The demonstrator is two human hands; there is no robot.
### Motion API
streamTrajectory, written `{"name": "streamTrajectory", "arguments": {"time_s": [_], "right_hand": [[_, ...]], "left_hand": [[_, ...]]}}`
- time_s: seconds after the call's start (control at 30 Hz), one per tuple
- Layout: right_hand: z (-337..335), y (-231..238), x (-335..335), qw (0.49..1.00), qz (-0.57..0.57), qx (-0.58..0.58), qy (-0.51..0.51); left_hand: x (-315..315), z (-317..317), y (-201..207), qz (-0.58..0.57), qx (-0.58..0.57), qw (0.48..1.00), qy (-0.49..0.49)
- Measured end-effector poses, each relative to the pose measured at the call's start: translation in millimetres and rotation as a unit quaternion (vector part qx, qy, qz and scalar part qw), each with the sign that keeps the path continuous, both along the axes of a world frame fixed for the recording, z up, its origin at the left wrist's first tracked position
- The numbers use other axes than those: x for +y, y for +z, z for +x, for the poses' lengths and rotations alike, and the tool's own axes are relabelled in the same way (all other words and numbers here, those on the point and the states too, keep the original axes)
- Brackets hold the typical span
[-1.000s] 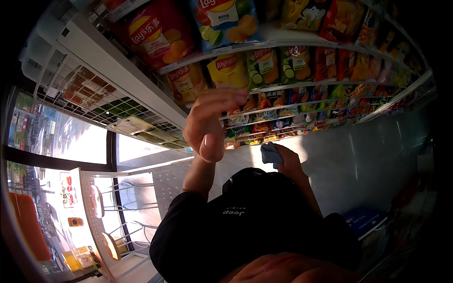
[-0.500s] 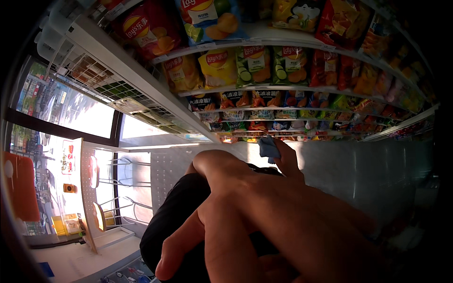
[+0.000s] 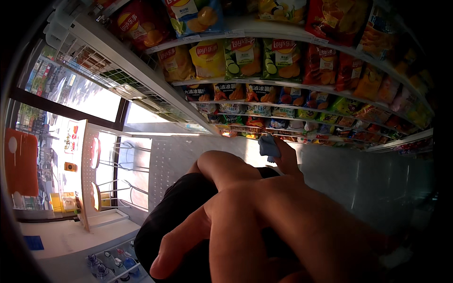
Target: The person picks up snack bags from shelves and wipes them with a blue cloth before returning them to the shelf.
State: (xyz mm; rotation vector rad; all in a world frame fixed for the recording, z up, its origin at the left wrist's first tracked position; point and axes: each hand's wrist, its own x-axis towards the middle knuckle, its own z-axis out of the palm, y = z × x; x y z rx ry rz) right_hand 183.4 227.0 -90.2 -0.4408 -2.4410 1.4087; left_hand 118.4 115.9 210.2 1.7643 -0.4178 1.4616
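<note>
My left hand [image 3: 234,207] is raised very near the camera and fills the lower middle of the picture. Its thumb and fingers are spread apart, with nothing seen between them. Several fingers run out past the lower edge. Beyond it, farther out and lower, my right hand [image 3: 289,160] is closed on a folded blue-grey cloth [image 3: 268,145]. The right forearm is mostly hidden behind the left hand. Dark clothing [image 3: 177,203] shows beneath my arms.
Shelves [image 3: 255,29] hold several rows of snack bags [image 3: 241,57] ahead. A wire rack [image 3: 101,70] stands at the left, by the windows. Farther down on the left are chairs [image 3: 127,155], a white counter [image 3: 71,236] and bottles [image 3: 111,262]. Grey floor [image 3: 339,179] lies to the right.
The view has shifted slightly, so the shelves sit a little farther left and more bottles show at lower left. Both hands keep nearly the same pose, with the cloth still in the right.
</note>
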Motion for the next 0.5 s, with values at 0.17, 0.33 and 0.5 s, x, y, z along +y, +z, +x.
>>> {"name": "streamTrajectory", "arguments": {"time_s": [0.17,0.33,0.5], "right_hand": [[11.2,-11.3,0.7,0.999,0.017,0.032,-0.014],[13.3,-33.2,2.7,0.999,-0.011,0.041,-0.023],[20.2,-19.2,9.2,0.999,0.006,0.015,-0.03]], "left_hand": [[-2.5,-0.8,4.2,0.006,0.005,0.999,0.044],[-7.1,-29.7,11.2,0.026,0.003,0.991,0.133],[-14.0,-101.0,-3.7,0.048,-0.034,0.9,0.432]]}}
